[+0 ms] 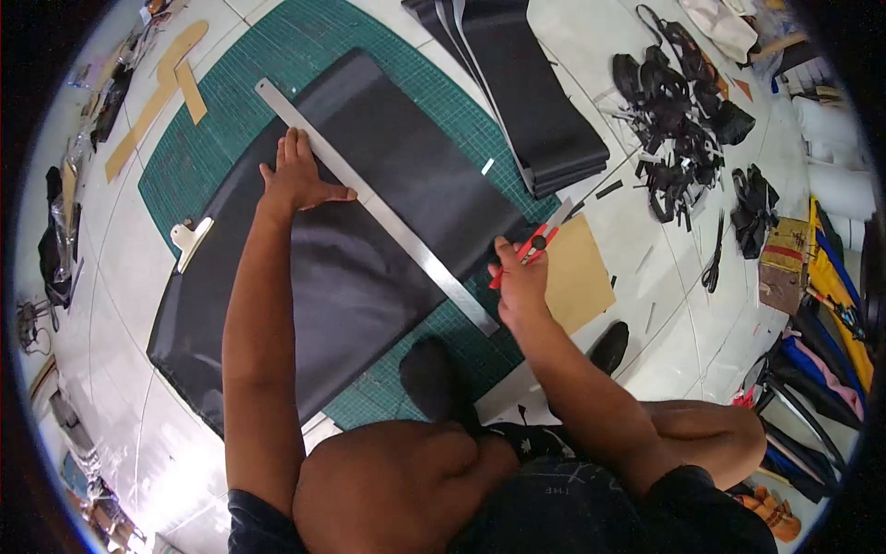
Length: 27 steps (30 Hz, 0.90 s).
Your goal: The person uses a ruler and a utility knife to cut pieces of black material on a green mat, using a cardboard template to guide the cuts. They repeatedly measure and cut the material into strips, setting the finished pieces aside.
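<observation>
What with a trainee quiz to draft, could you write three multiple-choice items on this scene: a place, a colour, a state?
1. Where does the left hand rest? A on the black sheet beside the steel ruler; B on scissors; C on cardboard.
2. What colour is the cutter? A blue; B red; C green.
3. How is the right hand? A open, empty; B lying flat; C shut on the cutter.
A, the palm lies on the sheet; B, its handle is red; C, fingers grip it.

long steel ruler [388, 219] diagonal across flat black sheet [341, 286], red-handled cutter [535, 243] beside its lower end
</observation>
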Each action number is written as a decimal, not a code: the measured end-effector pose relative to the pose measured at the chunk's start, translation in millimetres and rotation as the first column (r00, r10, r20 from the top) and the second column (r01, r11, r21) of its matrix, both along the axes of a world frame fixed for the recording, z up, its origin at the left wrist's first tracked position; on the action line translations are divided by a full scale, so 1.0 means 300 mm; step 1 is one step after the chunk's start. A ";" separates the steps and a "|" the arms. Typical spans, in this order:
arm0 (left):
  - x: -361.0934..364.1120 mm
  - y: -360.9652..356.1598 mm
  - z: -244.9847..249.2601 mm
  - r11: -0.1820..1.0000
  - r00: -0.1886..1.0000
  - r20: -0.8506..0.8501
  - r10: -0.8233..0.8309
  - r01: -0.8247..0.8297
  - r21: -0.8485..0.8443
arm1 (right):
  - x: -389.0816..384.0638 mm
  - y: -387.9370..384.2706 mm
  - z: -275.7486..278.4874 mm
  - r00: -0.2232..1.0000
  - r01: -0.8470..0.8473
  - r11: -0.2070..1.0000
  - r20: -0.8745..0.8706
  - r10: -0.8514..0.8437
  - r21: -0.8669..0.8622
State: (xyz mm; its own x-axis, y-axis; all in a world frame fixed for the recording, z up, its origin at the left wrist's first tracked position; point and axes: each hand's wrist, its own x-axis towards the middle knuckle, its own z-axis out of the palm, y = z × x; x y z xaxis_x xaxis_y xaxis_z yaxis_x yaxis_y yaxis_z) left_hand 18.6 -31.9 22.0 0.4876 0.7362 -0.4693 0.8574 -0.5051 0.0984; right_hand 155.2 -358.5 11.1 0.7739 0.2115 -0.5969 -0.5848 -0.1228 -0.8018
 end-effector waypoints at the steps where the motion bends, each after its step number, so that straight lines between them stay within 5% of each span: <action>1: -0.004 0.000 0.003 1.000 1.000 0.015 0.000 0.000 0.001 | -0.013 0.034 0.006 0.999 0.049 0.999 0.010 -0.049 -0.004; 12: 0.053 0.042 0.104 0.997 0.997 0.030 0.070 -0.070 0.013 | -0.040 0.073 0.040 0.992 0.103 0.994 -0.078 -0.100 0.036; 13: 0.057 0.073 0.066 0.982 0.992 0.113 0.052 -0.072 0.177 | -0.043 0.067 0.044 0.993 0.088 0.996 -0.081 -0.086 0.016; 17: 0.144 0.215 -0.024 0.937 0.915 0.402 -0.039 -0.106 0.333 | -0.033 0.062 0.060 0.997 0.028 1.000 -0.071 -0.027 0.007; 20: 0.213 0.255 -0.014 0.944 0.970 0.242 0.032 -0.108 0.310 | -0.027 0.064 0.050 0.997 0.009 1.000 -0.074 -0.009 -0.007; 23: 0.226 0.279 -0.003 0.949 0.980 0.199 0.009 -0.071 0.306 | -0.036 0.058 0.019 0.998 -0.029 0.996 0.061 0.024 0.080; 27: 0.224 0.305 -0.005 0.976 0.891 0.454 -0.017 -0.085 0.203 | -0.025 0.035 0.044 0.974 -0.085 0.996 0.213 0.082 0.007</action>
State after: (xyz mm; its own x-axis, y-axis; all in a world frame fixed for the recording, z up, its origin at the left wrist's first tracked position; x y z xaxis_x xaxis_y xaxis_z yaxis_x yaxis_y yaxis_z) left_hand 85.8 59.5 20.4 0.5814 0.8128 -0.0369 0.7629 -0.5289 0.3719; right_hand 147.8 -348.1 24.4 0.8616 0.2888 -0.4174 -0.3897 -0.1505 -0.9086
